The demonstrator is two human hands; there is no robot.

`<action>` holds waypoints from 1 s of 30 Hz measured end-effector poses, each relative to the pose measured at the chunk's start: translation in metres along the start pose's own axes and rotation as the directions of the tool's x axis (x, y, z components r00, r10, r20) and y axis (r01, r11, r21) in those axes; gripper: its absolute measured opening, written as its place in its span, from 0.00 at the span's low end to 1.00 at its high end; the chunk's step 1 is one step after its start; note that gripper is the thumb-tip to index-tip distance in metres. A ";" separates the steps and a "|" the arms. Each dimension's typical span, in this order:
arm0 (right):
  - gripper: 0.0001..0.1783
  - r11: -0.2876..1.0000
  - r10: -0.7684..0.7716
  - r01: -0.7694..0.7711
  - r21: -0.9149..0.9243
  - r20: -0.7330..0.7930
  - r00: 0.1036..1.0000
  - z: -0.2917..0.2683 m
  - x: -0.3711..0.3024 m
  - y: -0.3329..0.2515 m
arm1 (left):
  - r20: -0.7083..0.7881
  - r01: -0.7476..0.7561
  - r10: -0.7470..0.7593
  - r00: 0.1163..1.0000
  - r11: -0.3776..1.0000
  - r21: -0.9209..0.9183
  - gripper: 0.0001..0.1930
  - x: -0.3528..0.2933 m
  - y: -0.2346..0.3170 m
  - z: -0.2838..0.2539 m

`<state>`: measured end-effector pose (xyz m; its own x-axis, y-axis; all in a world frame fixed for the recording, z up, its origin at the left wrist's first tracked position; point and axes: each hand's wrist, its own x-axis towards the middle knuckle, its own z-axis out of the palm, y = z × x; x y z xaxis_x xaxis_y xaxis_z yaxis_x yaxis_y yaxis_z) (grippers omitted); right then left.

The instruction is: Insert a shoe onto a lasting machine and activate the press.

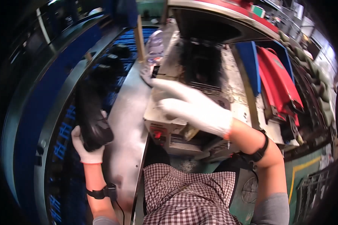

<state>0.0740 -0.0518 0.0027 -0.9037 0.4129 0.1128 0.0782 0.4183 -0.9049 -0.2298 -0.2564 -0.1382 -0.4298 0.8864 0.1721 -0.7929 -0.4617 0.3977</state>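
My left hand (87, 150), in a white glove, grips one end of a glossy black shoe (96, 129) from below and the left side. The shoe is held over the edge of the conveyor, and its far part blends into dark shapes behind it. My right hand (193, 107), also gloved, reaches leftward across the machine's front corner. Its fingers are stretched and apart, somewhat blurred, with nothing seen in them. Just beyond its fingertips, a pale purple and white shoe sole (155, 47) stands on the metal ledge (129, 101).
On my left runs a conveyor with blue strips (65, 129) and a blue side wall (37, 112). In front, a machine bed (233, 75) sits under a red-edged hood (214, 22). A red metal cover (279, 80) and blue panels are at the right.
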 end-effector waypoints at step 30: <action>0.59 0.451 0.421 -0.686 -0.571 -0.541 0.727 -0.156 0.086 0.112 | 0.913 -0.858 -0.147 0.380 -0.426 0.288 0.31 0.250 -0.138 0.364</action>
<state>0.0704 0.1565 -0.0245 -0.3966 0.9147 -0.0772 0.8956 0.3671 -0.2512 -0.0703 0.0414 0.1776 0.3478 0.4367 0.8297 0.8309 -0.5534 -0.0571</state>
